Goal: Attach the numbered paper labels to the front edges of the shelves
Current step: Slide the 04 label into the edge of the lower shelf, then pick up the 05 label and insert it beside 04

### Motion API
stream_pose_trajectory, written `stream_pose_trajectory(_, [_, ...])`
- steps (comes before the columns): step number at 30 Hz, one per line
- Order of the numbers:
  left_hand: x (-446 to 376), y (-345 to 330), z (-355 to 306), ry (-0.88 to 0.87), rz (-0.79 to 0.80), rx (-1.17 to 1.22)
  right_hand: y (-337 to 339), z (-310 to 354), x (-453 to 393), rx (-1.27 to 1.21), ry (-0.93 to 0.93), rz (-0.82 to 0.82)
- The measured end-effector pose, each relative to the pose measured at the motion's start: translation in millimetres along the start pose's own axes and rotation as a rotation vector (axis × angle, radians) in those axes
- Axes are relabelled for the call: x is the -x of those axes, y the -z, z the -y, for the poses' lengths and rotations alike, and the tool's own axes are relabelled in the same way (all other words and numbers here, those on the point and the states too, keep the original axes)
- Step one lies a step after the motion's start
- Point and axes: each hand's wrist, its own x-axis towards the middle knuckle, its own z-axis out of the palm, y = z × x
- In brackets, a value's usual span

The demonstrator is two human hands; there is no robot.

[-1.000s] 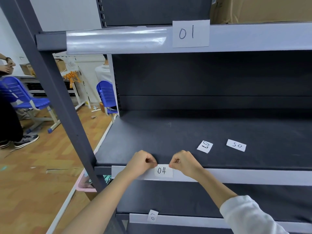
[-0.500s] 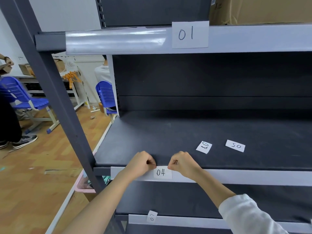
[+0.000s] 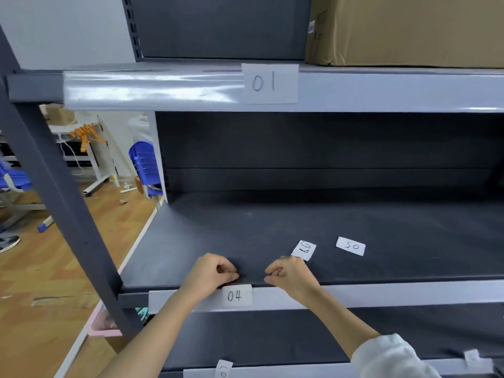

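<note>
A wide, downward view showed a dark grey metal shelving unit, with wooden floor and blue chairs off to the left. Low and left of centre, the left hand sat at the front lip of the middle shelf, fingers curled with thumb and forefinger pinched together, its lower edge touching the upper left corner of the "04" label. That label lay flat on the pale front edge strip, and both hands had risen slightly off it compared with a second before, when their fingertips pressed its top corners; it looked seated, so this shelf's label seemed done. Just right of it, the right hand was also curled, fingertips drawn in and holding nothing visible, clear of the label. Behind that hand, two loose labels lay on the shelf surface: the "03" label just beside the knuckles, and the "05" label further right, both waiting to be fixed. Above, the "01" label already hung on the top shelf's edge, under a cardboard box. Below, another label stuck up from the lowest edge strip.
</note>
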Motion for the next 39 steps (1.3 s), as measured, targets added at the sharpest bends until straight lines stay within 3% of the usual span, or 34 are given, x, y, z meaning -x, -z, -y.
stream_pose_trajectory(5, [6, -27, -35, -0.036, -0.065, 0.075, 28, -27, 24, 0.011, -0.025, -0.025])
stream_pose_trajectory(20, [26, -133, -151, -0.008, -0.054, 0.101, 139, -131, 80, 0.039, -0.029, 0.001])
stream_pose_trajectory(33, [-78, -133, -159, -0.088, 0.025, 0.045, 160, -149, -1, 0.045, -0.069, -0.119])
stream_pose_trajectory(39, [-101, -144, -158, -0.064, 0.073, 0.035, 151, -155, -35, 0.145, -0.088, -0.095])
